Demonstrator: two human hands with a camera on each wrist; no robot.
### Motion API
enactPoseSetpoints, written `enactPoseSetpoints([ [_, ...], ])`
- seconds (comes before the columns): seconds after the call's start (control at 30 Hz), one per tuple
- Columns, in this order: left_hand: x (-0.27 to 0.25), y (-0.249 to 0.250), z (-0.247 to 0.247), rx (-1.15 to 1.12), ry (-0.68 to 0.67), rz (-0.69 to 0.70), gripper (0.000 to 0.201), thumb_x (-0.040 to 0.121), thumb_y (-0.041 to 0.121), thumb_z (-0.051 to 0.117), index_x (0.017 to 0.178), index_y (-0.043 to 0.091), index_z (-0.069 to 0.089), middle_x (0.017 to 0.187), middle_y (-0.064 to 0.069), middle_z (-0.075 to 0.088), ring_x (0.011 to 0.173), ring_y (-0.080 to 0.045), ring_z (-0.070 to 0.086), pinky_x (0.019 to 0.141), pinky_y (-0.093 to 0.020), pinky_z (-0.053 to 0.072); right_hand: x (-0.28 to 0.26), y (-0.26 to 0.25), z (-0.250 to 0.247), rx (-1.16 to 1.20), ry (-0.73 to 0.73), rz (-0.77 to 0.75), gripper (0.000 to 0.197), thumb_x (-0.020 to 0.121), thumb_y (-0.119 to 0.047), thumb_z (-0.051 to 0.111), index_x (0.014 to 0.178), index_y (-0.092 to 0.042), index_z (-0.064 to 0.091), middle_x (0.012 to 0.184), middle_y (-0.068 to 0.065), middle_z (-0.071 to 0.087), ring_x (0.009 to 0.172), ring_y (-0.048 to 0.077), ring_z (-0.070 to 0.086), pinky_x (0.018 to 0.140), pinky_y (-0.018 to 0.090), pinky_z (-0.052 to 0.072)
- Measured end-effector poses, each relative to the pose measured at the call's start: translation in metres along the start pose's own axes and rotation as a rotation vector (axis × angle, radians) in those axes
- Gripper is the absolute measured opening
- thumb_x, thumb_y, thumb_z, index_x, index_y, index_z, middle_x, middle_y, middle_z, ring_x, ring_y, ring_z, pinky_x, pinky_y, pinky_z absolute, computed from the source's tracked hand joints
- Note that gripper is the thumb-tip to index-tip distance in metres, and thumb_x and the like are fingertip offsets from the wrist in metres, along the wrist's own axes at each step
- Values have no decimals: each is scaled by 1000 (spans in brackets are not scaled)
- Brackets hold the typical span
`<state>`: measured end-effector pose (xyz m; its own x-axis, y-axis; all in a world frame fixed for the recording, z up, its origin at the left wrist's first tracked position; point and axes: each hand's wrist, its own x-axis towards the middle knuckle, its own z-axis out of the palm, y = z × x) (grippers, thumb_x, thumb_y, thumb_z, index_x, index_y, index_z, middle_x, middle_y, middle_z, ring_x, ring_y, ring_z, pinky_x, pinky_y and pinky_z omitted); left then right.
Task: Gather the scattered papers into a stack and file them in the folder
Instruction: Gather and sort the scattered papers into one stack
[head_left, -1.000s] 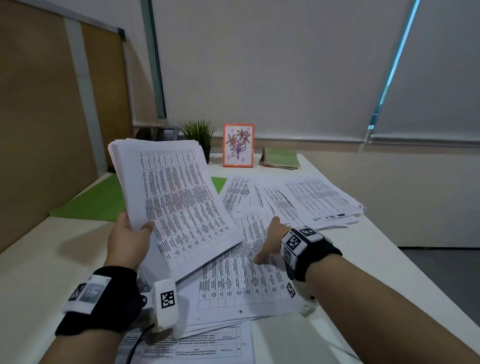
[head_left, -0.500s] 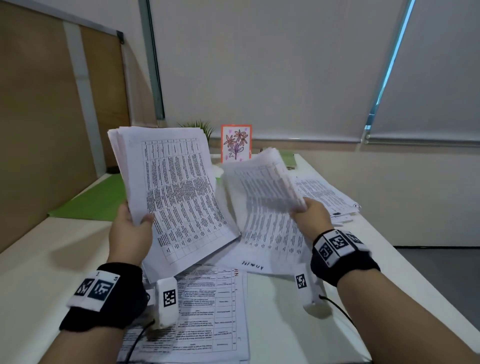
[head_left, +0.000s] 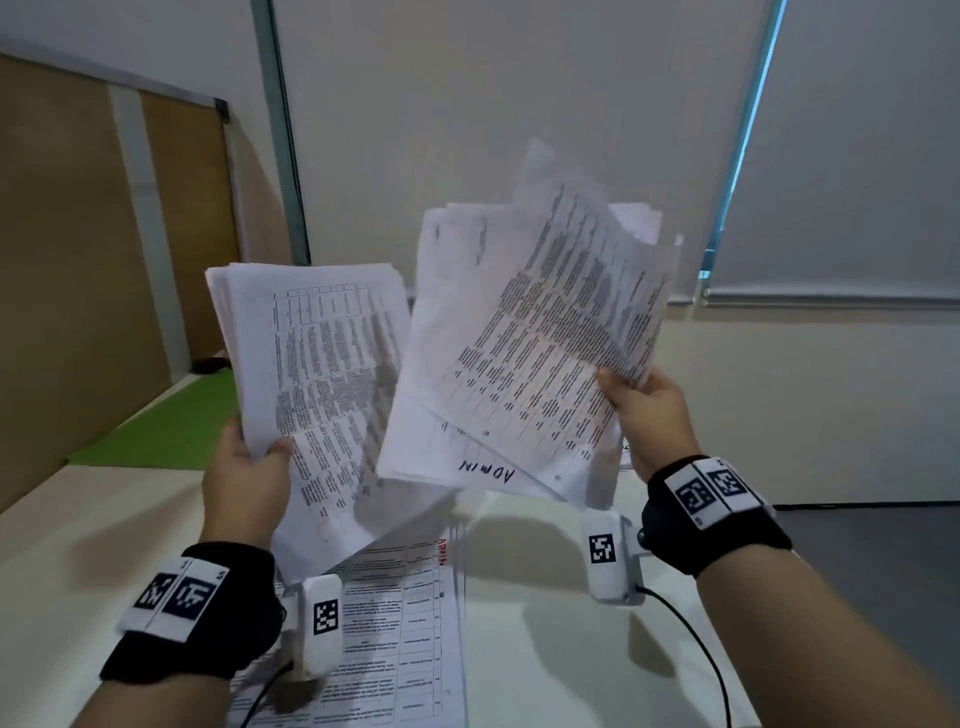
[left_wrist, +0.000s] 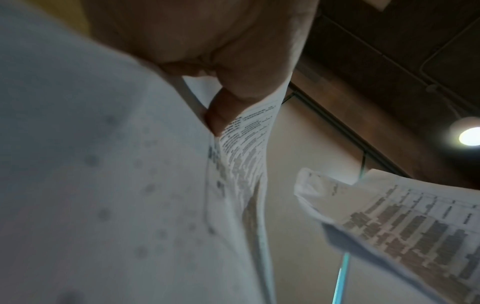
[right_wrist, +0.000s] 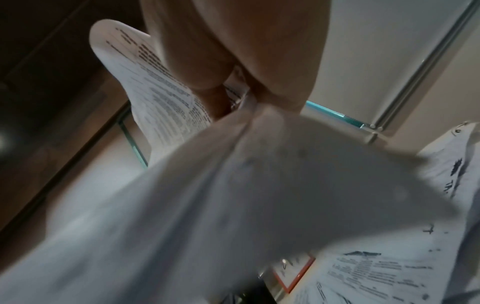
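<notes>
Left hand (head_left: 244, 480) grips a thick stack of papers (head_left: 322, 384) by its lower left corner, thumb on the printed face, held upright above the table (head_left: 78, 545). Right hand (head_left: 649, 410) pinches a looser bundle (head_left: 524, 353) at its lower right edge, raised higher, sheets fanned and misaligned. The two lots are close together, edges maybe overlapping; can't tell if touching.

Handling guess: light but floppy. Right bundle sags and splays from a one-corner hold, so sheets could slide out. Better to support from below or clamp across a short edge, then tap square on the table. Left stack looks stiffer from its thickness.

More sheets (head_left: 395, 639) lie flat on the table near the left wrist, not yet gathered. Green mat (head_left: 171, 421) at far left could be the folder; unsure.

Table is pale and smooth. Wooden panel left, window blinds behind.
</notes>
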<state>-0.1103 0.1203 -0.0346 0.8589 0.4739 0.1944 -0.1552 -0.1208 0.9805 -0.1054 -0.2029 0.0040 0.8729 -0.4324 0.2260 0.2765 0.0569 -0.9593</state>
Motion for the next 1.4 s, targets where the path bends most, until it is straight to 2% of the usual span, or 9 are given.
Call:
enactPoseSetpoints([
  [0.3, -16, 8, 29, -273, -333, -81, 41, 86, -9, 48, 109, 21, 63, 97, 0, 73, 94, -26, 65, 76, -35, 50, -18, 17, 22, -11, -212, 127, 35, 88, -9, 60, 122, -12, 52, 118, 2, 65, 110, 19, 60, 96, 33, 46],
  [0.47, -38, 20, 40, -257, -397, -160, 54, 92, 63, 22, 95, 31, 67, 81, 6, 76, 74, -7, 71, 75, -32, 54, -25, 27, 21, -61, -244, 137, 59, 83, -10, 68, 132, -19, 35, 132, 0, 54, 115, 18, 56, 102, 42, 44],
  [0.53, -41, 22, 44, -206, -437, -152, 75, 74, 85, 29, 118, 34, 61, 115, 3, 70, 109, -16, 64, 96, -44, 48, -30, 30, 22, -116, -221, 95, 68, 84, -11, 68, 138, -23, 29, 131, -9, 44, 121, 13, 46, 106, 41, 37],
  [0.7, -41, 31, 51, -79, -394, 88, 21, 94, 27, 52, 113, 36, 51, 102, 19, 62, 96, -4, 60, 83, -30, 49, -40, 24, 29, -92, -107, -99, 47, 85, -6, 65, 119, -27, 39, 112, -11, 60, 106, 12, 60, 95, 39, 50],
  [0.8, -41, 43, 48, -110, -399, 129, 29, 95, 38, 42, 119, 25, 49, 112, 4, 61, 112, -24, 57, 98, -42, 44, -43, 14, 30, -80, -128, -169, 60, 82, -8, 70, 125, -27, 33, 116, -13, 58, 106, 8, 60, 92, 34, 51],
  [0.9, -37, 46, 43, -235, -441, 100, 70, 77, 75, 42, 130, 30, 48, 126, 10, 59, 119, -12, 54, 103, -43, 41, -45, 10, 25, -110, -134, -205, 70, 80, -16, 73, 130, -34, 26, 114, -14, 57, 102, 5, 61, 84, 23, 51],
  [1.0, -36, 45, 44, -243, -417, 131, 77, 70, 59, 67, 132, 25, 38, 117, 11, 60, 109, -13, 59, 94, -41, 47, -47, 13, 20, -81, -133, -217, 66, 83, -16, 70, 129, -35, 27, 108, -6, 58, 90, 8, 66, 64, 14, 53],
  [1.13, -40, 34, 48, -156, -362, 157, 61, 84, 18, 65, 133, 16, 28, 113, 10, 53, 113, -20, 53, 102, -42, 43, -51, 21, 18, -69, -194, -183, 60, 85, -15, 67, 129, -30, 29, 110, -4, 62, 94, 6, 67, 73, 19, 56],
  [1.4, -41, 32, 54, -211, -331, 184, 39, 90, 12, 57, 121, 22, 35, 108, 12, 58, 102, -12, 59, 95, -37, 46, -56, 21, 23, -114, -173, -183, 36, 92, -20, 58, 123, -24, 41, 107, -14, 61, 98, -2, 60, 78, 18, 51],
])
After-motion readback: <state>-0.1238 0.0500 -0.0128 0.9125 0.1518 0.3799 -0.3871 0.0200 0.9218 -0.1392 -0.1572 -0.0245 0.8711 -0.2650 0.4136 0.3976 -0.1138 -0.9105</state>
